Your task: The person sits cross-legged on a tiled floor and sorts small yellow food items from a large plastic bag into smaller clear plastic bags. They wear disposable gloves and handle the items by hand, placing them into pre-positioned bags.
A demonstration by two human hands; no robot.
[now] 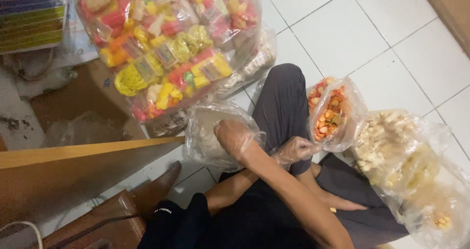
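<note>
My right hand (235,137), plastic-gloved, reaches into the open bag of pale crackers (208,136) by my knee (284,90); my gloved left hand (296,148) pinches closed beside the orange-cracker bag (329,114). A careless tug could spill either bag.

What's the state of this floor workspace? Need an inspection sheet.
Surface: white tiled floor, person seated on it.
Job's things: clear plastic bag of white crackers; clear plastic bag of orange round snacks.
Clutter: large clear sack of colourful snack packets; clear bags of pale crackers at right.
Hands: both in thin clear gloves; left hand inside the white-cracker bag, grip hidden; right hand closed at the orange-snack bag's edge.
Cables: white cord bottom left; thin dark cable beside it.
Surroundings: tan wooden board; brown wooden piece behind.
</note>
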